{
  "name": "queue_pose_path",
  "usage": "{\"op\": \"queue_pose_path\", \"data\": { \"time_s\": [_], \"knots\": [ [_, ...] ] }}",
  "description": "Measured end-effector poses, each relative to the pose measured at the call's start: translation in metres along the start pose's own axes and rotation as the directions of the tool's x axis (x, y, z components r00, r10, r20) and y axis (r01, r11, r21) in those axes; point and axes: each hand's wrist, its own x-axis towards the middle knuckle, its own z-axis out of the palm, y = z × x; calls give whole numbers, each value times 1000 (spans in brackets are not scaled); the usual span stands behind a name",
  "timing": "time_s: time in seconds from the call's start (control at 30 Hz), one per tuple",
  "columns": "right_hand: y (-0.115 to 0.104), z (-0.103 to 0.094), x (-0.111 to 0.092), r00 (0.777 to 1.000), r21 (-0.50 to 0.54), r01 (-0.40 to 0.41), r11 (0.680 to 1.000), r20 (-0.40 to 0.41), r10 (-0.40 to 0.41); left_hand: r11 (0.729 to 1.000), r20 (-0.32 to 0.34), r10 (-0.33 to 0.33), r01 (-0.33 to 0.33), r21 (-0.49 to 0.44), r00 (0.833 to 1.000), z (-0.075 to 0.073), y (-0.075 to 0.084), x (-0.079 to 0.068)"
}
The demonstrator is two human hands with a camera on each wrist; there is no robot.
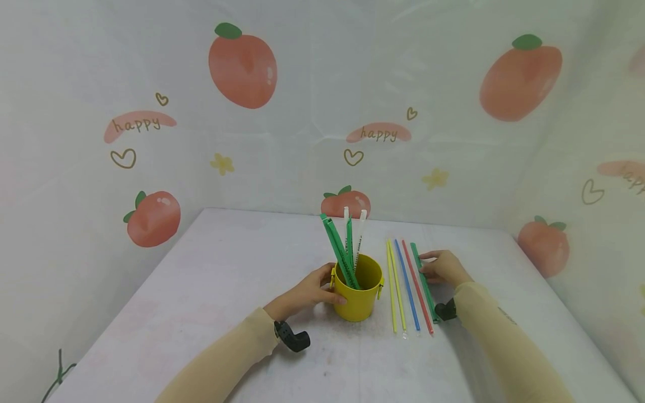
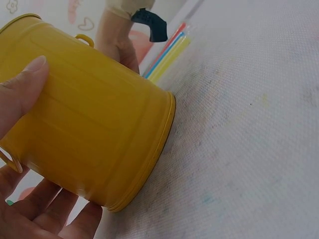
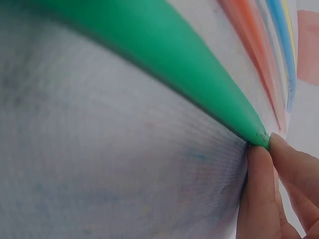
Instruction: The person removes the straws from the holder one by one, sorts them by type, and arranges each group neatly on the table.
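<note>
My left hand (image 1: 313, 288) grips the side of a small yellow bucket (image 1: 355, 308), thumb across its near wall and fingers around the far side, as the left wrist view shows. The bucket stands upright on the table; green-wrapped straws (image 1: 339, 246) and white-wrapped straws (image 1: 361, 226) lean inside it. To the right of the bucket, my right hand (image 1: 445, 267) pinches a green straw (image 3: 184, 64) between thumb and fingertips near its far end. That straw lies along the table surface, at the right end of a row.
Between the bucket and the green straw lie a red straw (image 1: 417, 286), a blue straw (image 1: 407, 285) and two yellow straws (image 1: 391, 288), side by side. A white cloth wall (image 1: 302, 168) with printed fruit stands behind the table (image 1: 227, 263).
</note>
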Motion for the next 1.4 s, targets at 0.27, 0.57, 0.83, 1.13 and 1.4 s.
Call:
{"op": "queue_pose_path", "data": {
  "time_s": [0.27,0.57,0.83,1.13,1.4],
  "knots": [
    [0,0,0,1000,0,-3,1000,-1,3,1000,-10,-2,2,6,1000,1,0,1],
    [0,-8,3,999,1,-25,1000,23,25,1000,-5,3,-3,-4,1000,1,1,0],
    [-24,-13,-21,992,72,121,990,39,-124,1000,11,13,-13,-3,1000,0,0,0],
    [-55,-16,-43,901,328,395,858,45,-432,1000,4,3,-3,-4,1000,0,3,-1],
    [-82,1,-65,826,479,506,717,-30,-563,1000,0,0,0,-6,1000,0,1,0]
  ]
}}
